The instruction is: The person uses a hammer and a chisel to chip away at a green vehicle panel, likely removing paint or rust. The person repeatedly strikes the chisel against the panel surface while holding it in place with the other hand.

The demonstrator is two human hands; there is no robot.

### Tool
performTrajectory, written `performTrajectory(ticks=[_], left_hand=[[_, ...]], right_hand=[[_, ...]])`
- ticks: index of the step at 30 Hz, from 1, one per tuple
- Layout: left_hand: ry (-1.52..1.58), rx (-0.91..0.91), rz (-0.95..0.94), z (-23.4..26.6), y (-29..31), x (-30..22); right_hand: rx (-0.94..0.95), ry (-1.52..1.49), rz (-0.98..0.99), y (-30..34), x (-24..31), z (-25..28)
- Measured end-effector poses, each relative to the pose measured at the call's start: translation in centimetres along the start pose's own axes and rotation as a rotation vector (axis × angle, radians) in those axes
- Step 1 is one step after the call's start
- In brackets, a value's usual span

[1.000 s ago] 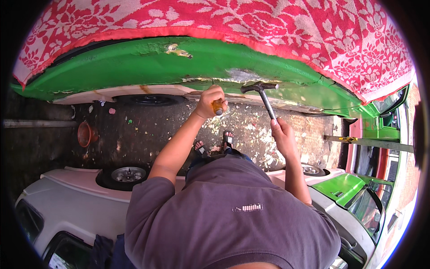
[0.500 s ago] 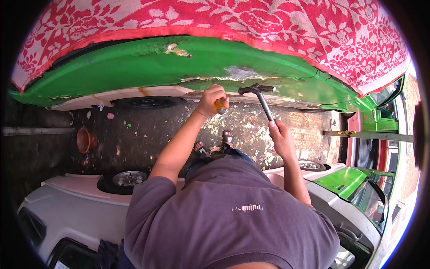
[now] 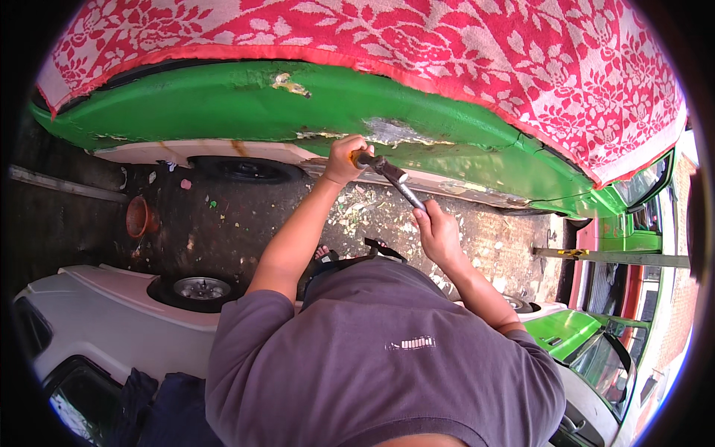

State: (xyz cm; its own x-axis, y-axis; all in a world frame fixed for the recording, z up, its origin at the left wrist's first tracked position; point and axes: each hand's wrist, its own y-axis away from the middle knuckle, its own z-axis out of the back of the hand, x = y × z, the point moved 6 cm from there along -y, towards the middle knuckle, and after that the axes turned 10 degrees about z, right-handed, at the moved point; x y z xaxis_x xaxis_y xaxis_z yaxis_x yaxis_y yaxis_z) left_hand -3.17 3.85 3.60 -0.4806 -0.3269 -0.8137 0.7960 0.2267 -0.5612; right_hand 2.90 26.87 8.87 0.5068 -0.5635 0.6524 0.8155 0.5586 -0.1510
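Observation:
My left hand (image 3: 346,159) is closed around a tool with an amber handle (image 3: 360,158), against the lower side of a green car body (image 3: 223,100). The tool's blade is hidden, so I cannot tell its exact kind. In my right hand (image 3: 441,237) is a hammer (image 3: 407,191), gripped low on its metal shaft. The hammer's head meets or nearly meets the butt of the amber handle. Just above my left hand, the green panel has a bare, chipped patch (image 3: 398,132) with ragged paint and filler along its lower edge.
A red and white floral cloth (image 3: 417,37) covers the car's upper part. Paint flakes litter the dark ground (image 3: 246,216). An orange-brown bucket (image 3: 140,217) stands at the left. Behind me is a white and green vehicle (image 3: 126,320). A pole (image 3: 618,257) crosses at the right.
The hammer has swung left and down onto the butt of the amber-handled tool. My right hand has shifted left with it; my left hand keeps its hold, slightly higher and further left.

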Motion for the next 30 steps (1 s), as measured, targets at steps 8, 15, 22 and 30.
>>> performTrajectory(ticks=[8,15,22,30], left_hand=[[-0.114,-0.026,-0.075,-1.3,1.2,-0.5],[-0.112,-0.095,-0.047,-2.4,0.7,-1.2],[-0.068,-0.089,0.004,-2.7,0.3,-1.5],[-0.161,0.043,-0.126,-2.6,1.5,-0.6]], right_hand=[[0.077,-0.053,0.089,0.5,-2.8,1.2],[0.087,-0.097,0.049,0.5,-3.8,1.9],[0.003,-0.142,0.068,1.1,-4.7,2.2],[-0.014,-0.138,-0.028,0.9,-5.1,1.2]])
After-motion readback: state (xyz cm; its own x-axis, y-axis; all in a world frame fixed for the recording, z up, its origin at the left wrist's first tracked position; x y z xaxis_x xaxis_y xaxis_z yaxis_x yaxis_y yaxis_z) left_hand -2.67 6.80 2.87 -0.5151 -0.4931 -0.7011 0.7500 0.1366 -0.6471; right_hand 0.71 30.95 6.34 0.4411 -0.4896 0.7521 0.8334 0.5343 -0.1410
